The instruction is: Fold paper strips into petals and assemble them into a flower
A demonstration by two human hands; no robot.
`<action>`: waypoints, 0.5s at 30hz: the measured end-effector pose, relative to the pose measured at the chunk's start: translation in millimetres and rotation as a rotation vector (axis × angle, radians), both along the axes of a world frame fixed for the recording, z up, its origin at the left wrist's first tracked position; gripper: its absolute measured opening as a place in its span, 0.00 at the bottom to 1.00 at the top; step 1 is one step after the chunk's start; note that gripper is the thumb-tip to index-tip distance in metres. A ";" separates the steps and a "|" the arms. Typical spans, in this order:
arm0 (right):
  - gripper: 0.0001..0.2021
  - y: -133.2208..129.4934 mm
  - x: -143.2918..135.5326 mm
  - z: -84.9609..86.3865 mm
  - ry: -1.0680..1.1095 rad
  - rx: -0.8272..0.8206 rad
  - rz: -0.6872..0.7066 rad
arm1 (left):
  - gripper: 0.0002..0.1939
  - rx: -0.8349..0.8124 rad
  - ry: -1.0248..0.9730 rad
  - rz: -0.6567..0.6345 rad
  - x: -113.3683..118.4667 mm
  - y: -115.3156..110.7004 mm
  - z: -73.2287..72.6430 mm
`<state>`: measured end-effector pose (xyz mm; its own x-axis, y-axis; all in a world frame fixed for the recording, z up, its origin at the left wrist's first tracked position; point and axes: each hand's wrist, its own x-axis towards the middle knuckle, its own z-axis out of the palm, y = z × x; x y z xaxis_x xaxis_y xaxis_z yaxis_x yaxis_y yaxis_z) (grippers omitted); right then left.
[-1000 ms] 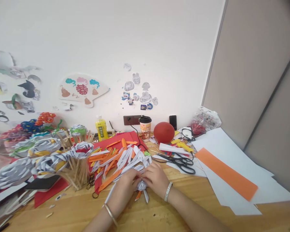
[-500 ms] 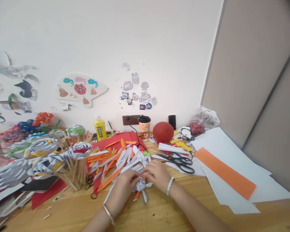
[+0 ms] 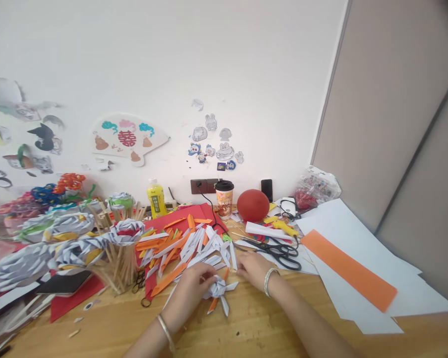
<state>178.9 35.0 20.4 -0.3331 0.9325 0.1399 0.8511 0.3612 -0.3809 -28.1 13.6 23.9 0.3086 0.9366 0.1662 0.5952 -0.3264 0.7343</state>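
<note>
My left hand (image 3: 196,286) pinches a small flower of folded white paper (image 3: 218,287) just above the wooden table. White and orange folded strips stick out from the flower's sides and bottom. My right hand (image 3: 254,271) is apart from the flower, to its right, fingers loosely bent and nothing visible in them. Its fingertips are beside the lower end of a white folded paper strip (image 3: 233,256); whether they touch it I cannot tell. Behind both hands lies a heap of white and orange folded paper strips (image 3: 194,243).
Black scissors (image 3: 280,251) and a yellow glue gun (image 3: 285,228) lie beyond my right hand. A lidded paper cup (image 3: 224,199), red balloon (image 3: 253,205) and yellow bottle (image 3: 156,199) stand behind. Finished paper flowers (image 3: 78,251) crowd the left; an orange sheet (image 3: 349,268) lies right.
My right hand has come away from the flower and moved right, beside a white strip. My left hand still holds the flower in nearly the same place.
</note>
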 end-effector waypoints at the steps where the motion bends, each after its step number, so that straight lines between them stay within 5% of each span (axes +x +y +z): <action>1: 0.02 -1.8 -2.5 2.5 -0.001 0.009 -0.017 | 0.08 0.013 0.008 -0.001 0.0 -0.4 0.4; 6: 0.02 -12.1 -26.7 1.4 0.251 0.004 0.021 | 0.08 0.208 0.082 -0.065 1.3 -6.9 4.6; 11: 0.04 -14.6 -43.8 -15.4 0.775 -0.230 0.117 | 0.11 0.348 0.134 -0.099 0.7 -11.0 3.8; 15: 0.02 -12.7 -42.9 -18.7 0.894 -0.329 0.111 | 0.14 0.403 0.236 -0.094 -0.3 -10.2 0.8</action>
